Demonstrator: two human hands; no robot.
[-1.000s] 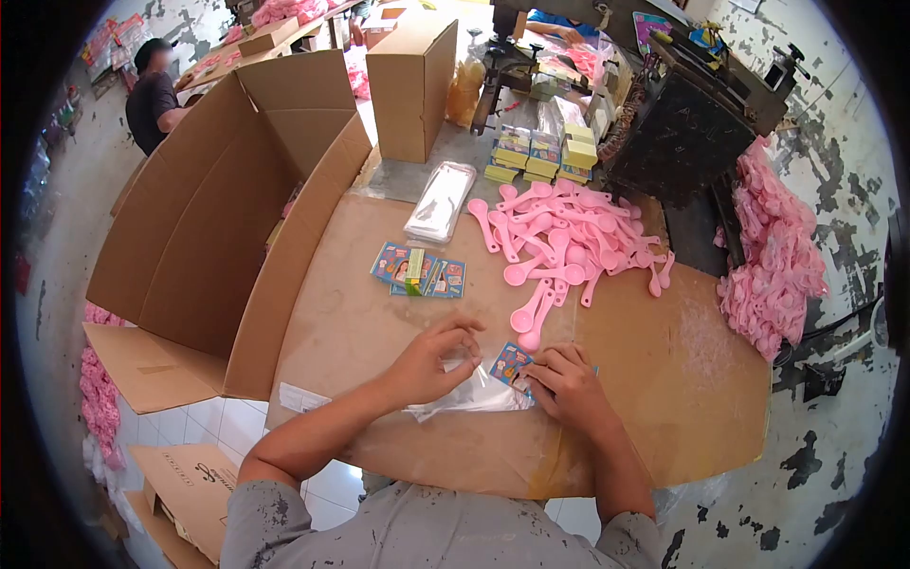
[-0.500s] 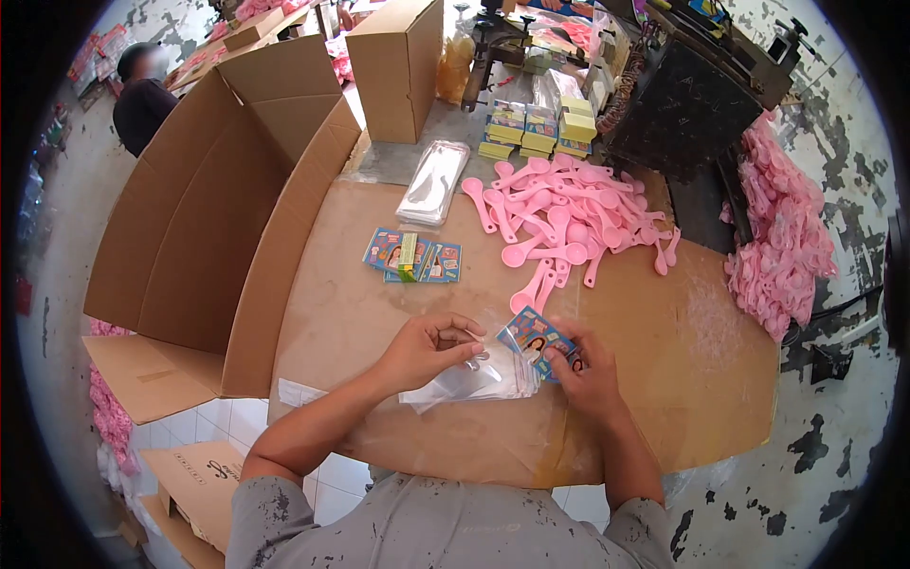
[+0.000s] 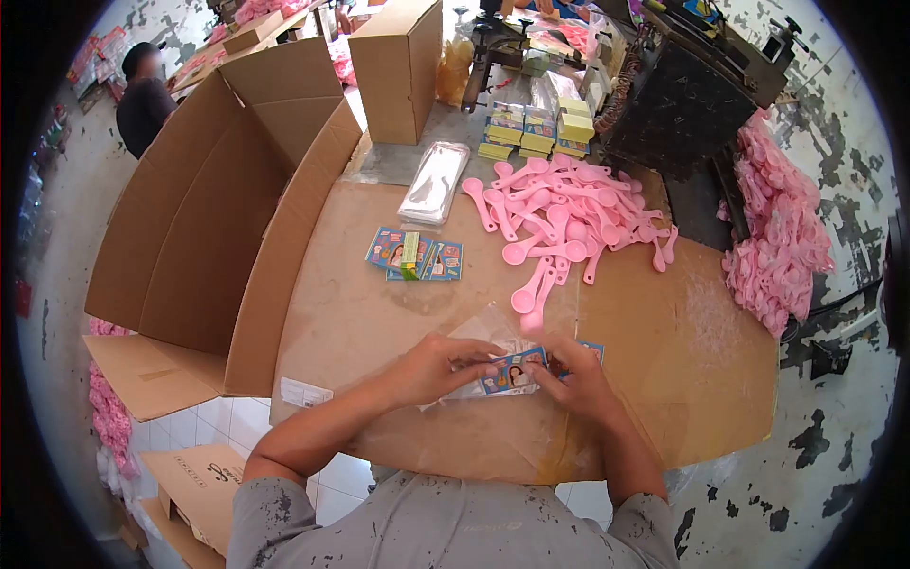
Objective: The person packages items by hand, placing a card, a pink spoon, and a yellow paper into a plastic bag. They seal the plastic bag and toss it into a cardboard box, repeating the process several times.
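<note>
Low over the cardboard-covered table, my left hand [image 3: 431, 368] pinches a clear plastic bag [image 3: 488, 327] by the left end of a blue printed card [image 3: 513, 374]. My right hand [image 3: 580, 381] grips that card's right end with thumb and fingers. Part of another blue printed card [image 3: 592, 351] shows behind the right fingers. More clear bags lie flat beneath both hands. Just beyond the right fingers are pink measuring spoons [image 3: 531, 302], at the near tip of a large spoon pile [image 3: 569, 213].
Banded blue cards [image 3: 441, 261] and a stack of clear bags [image 3: 434, 185] lie ahead. Card stacks [image 3: 526, 128] stand farther back, beside a dark machine [image 3: 678, 104]. An open carton [image 3: 251, 284] is on the left; bagged pink goods [image 3: 777, 228] hang right. Another person [image 3: 142, 104] is far left.
My right hand has brought the card left and down onto the plastic bag, and the card now lies level between both hands. My left hand has moved slightly right to meet it.
</note>
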